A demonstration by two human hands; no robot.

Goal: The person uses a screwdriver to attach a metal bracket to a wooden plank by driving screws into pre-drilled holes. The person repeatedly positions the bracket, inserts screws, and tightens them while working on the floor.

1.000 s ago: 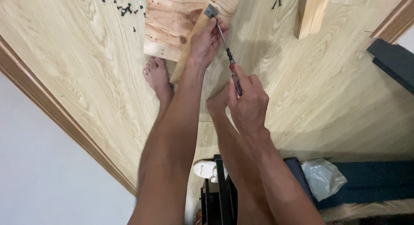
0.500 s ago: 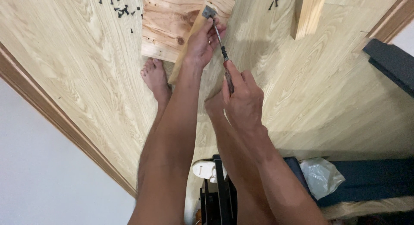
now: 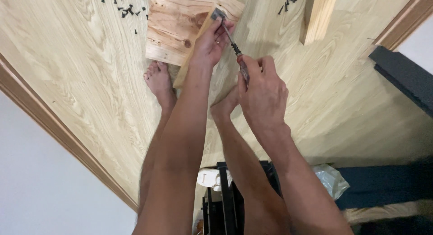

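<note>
Presently, item one: my left hand (image 3: 208, 45), closed round a narrow wooden strip (image 3: 195, 50), steadying a small grey metal fitting (image 3: 218, 13) at its upper end. Item two: my right hand (image 3: 263, 93), clamped on the handle of a screwdriver (image 3: 234, 46), tip set at the fitting. Item three: pine board (image 3: 178, 30) lying flat on the floor (image 3: 81, 77) beneath the strip, my bare foot (image 3: 158, 79) just beside its near edge. Item four: loose black screws (image 3: 124, 9), scattered beyond the board. Handling note, in my judgement: keep the shaft in line with the screw, press firmly, hold the strip steady.
</note>
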